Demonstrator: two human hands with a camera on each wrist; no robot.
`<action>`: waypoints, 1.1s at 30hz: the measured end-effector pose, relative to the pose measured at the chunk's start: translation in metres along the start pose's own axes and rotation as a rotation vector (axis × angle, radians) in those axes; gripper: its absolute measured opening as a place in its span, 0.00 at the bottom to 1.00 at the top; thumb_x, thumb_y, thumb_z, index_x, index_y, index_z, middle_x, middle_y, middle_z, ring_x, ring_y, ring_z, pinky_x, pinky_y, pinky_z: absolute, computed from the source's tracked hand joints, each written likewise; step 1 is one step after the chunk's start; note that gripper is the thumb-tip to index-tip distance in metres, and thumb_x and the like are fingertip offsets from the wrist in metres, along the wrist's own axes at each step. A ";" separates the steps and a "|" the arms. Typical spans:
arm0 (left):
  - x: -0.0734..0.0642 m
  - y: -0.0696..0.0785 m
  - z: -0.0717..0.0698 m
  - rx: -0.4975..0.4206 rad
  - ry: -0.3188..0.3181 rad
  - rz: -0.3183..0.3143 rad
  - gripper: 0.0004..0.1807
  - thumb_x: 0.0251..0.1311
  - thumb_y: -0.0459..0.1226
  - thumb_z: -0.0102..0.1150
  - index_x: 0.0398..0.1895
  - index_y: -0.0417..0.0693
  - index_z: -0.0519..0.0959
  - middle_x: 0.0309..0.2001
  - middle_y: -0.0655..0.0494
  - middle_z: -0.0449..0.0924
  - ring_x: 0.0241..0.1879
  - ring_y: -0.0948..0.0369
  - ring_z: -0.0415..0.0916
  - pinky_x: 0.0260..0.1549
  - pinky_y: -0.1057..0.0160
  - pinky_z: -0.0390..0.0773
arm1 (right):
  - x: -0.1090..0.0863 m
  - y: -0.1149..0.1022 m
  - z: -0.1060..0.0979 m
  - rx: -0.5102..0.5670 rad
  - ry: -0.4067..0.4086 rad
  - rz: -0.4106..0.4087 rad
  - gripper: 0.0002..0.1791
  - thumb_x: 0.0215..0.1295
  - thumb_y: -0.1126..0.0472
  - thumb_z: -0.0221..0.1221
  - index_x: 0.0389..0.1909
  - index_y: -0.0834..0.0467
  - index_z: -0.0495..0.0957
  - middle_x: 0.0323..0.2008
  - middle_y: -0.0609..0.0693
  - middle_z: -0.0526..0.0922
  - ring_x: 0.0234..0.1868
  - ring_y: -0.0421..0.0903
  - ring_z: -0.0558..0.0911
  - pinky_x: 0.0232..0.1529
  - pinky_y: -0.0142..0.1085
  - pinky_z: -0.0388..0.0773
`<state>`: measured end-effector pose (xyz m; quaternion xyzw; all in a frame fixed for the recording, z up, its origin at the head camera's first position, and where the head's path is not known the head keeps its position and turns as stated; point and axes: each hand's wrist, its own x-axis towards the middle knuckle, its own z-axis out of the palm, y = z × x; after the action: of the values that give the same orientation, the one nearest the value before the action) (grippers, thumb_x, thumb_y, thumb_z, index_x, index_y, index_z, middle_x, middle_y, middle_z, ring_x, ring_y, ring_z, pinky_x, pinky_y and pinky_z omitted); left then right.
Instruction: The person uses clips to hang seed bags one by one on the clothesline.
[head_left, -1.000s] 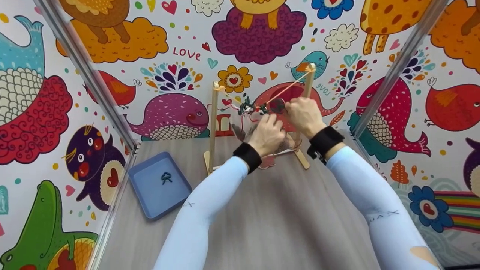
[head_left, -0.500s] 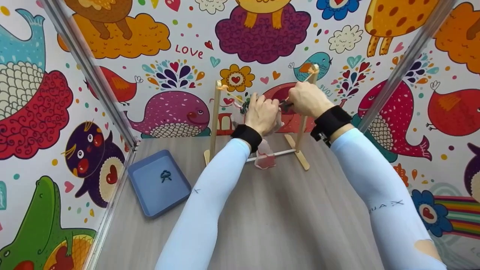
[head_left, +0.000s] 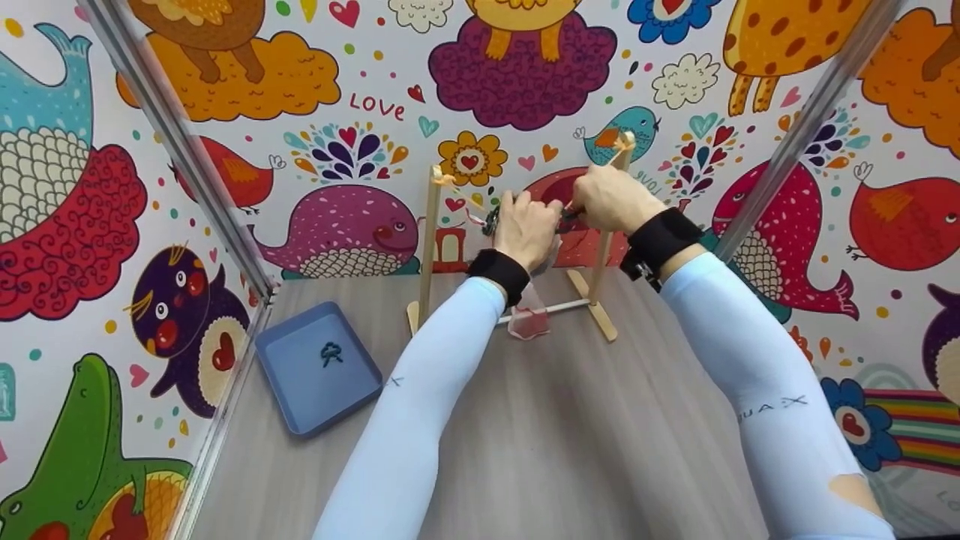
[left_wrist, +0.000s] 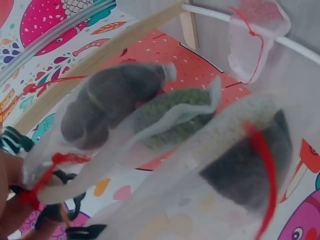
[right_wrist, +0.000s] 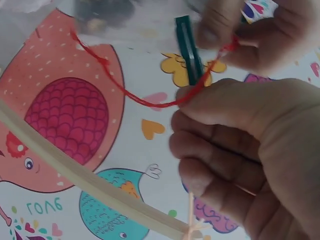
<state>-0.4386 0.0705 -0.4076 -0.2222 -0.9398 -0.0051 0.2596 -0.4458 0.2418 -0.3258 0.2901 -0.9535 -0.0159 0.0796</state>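
Observation:
In the right wrist view, my right hand [right_wrist: 235,130] pinches a green clip [right_wrist: 188,47] and a looped red string [right_wrist: 150,104] between thumb and forefinger. My left hand [head_left: 527,229] is close beside it, its fingertips pinching the red string's other part. The string leads to a translucent drawstring sachet [right_wrist: 145,15]. Several sachets hang below my left hand in the left wrist view: one with dark lumps [left_wrist: 100,107], one with green bits [left_wrist: 175,107] and one with a black packet [left_wrist: 245,165]. More dark clips [left_wrist: 85,232] sit near its fingers. The head view hides both sets of fingertips.
A wooden stand [head_left: 429,247] with a cord [head_left: 469,199] tied between its posts surrounds the work. By its white lower bar [head_left: 574,304] is a sachet with pink contents [head_left: 530,322]. A blue tray [head_left: 307,401] at left holds dark green clips [head_left: 331,352]. Patterned walls enclose the table.
Both hands rose toward the cord, my right hand nearing the right post and my left hand moving up in front of the sachets. Over the last half second they barely moved.

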 end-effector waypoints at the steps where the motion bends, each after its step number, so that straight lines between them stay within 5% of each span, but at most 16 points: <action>1: 0.000 0.000 0.000 -0.006 0.008 -0.004 0.10 0.76 0.45 0.65 0.53 0.57 0.89 0.44 0.54 0.96 0.53 0.52 0.88 0.60 0.48 0.78 | 0.000 0.000 0.002 -0.003 0.015 -0.015 0.04 0.65 0.67 0.77 0.34 0.64 0.92 0.31 0.60 0.93 0.32 0.58 0.89 0.45 0.54 0.94; 6: -0.007 -0.005 -0.002 -0.005 0.042 0.011 0.12 0.79 0.42 0.61 0.53 0.55 0.92 0.51 0.54 0.95 0.61 0.51 0.85 0.70 0.47 0.76 | -0.004 0.003 0.016 0.002 0.133 -0.063 0.12 0.59 0.58 0.80 0.36 0.62 0.91 0.30 0.58 0.92 0.33 0.59 0.88 0.45 0.55 0.93; 11: -0.029 -0.015 -0.001 -0.049 0.178 0.158 0.12 0.78 0.43 0.63 0.52 0.49 0.92 0.56 0.52 0.94 0.70 0.49 0.82 0.78 0.48 0.76 | -0.014 0.003 0.040 0.090 0.257 -0.023 0.18 0.63 0.61 0.77 0.51 0.64 0.90 0.38 0.62 0.93 0.40 0.62 0.90 0.49 0.58 0.91; 16: -0.077 -0.033 0.012 -0.141 0.369 0.401 0.08 0.73 0.39 0.69 0.47 0.46 0.91 0.50 0.51 0.95 0.59 0.50 0.88 0.69 0.53 0.85 | -0.034 0.001 0.078 0.229 0.294 0.114 0.25 0.69 0.62 0.72 0.66 0.64 0.86 0.46 0.64 0.94 0.46 0.63 0.91 0.52 0.60 0.90; 19: -0.111 -0.052 0.022 -0.199 0.381 0.482 0.06 0.71 0.38 0.70 0.44 0.46 0.92 0.43 0.53 0.94 0.47 0.54 0.89 0.53 0.58 0.90 | -0.049 0.001 0.100 0.276 0.250 0.203 0.27 0.73 0.60 0.70 0.70 0.65 0.84 0.49 0.65 0.94 0.48 0.63 0.93 0.53 0.61 0.91; 22: -0.143 -0.086 0.034 -0.233 0.352 0.477 0.03 0.67 0.36 0.72 0.40 0.46 0.91 0.37 0.54 0.92 0.38 0.55 0.86 0.41 0.60 0.89 | -0.062 0.000 0.119 0.318 0.207 0.266 0.28 0.74 0.58 0.69 0.71 0.66 0.82 0.51 0.66 0.93 0.49 0.63 0.93 0.54 0.61 0.92; 25: -0.176 -0.132 0.042 -0.237 0.308 0.372 0.03 0.62 0.34 0.73 0.38 0.45 0.89 0.34 0.52 0.92 0.35 0.53 0.86 0.37 0.58 0.89 | -0.072 -0.003 0.136 0.348 0.179 0.311 0.30 0.76 0.55 0.69 0.72 0.68 0.81 0.50 0.68 0.92 0.46 0.63 0.92 0.53 0.60 0.92; 27: -0.198 -0.163 0.049 -0.247 0.254 0.221 0.05 0.63 0.33 0.71 0.40 0.44 0.90 0.36 0.49 0.93 0.36 0.50 0.88 0.38 0.54 0.91 | -0.078 -0.005 0.146 0.354 0.161 0.337 0.33 0.76 0.53 0.68 0.72 0.70 0.79 0.49 0.69 0.91 0.44 0.64 0.90 0.52 0.61 0.91; 30: -0.228 -0.203 0.062 -0.282 0.117 -0.120 0.07 0.69 0.34 0.66 0.43 0.41 0.91 0.40 0.43 0.95 0.39 0.44 0.91 0.41 0.45 0.91 | -0.086 -0.008 0.161 0.341 0.127 0.373 0.35 0.73 0.51 0.70 0.72 0.71 0.79 0.48 0.70 0.89 0.47 0.67 0.90 0.53 0.64 0.90; 33: -0.259 -0.234 0.076 -0.318 -0.111 -0.481 0.12 0.72 0.35 0.59 0.44 0.37 0.89 0.45 0.35 0.93 0.44 0.36 0.91 0.44 0.36 0.90 | -0.093 -0.011 0.177 0.325 0.082 0.381 0.39 0.68 0.51 0.73 0.71 0.72 0.79 0.59 0.73 0.87 0.58 0.72 0.88 0.62 0.67 0.86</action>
<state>-0.3755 -0.2382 -0.5759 -0.0308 -0.9657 -0.2016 0.1608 -0.3920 0.2811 -0.5142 0.1146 -0.9770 0.1647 0.0721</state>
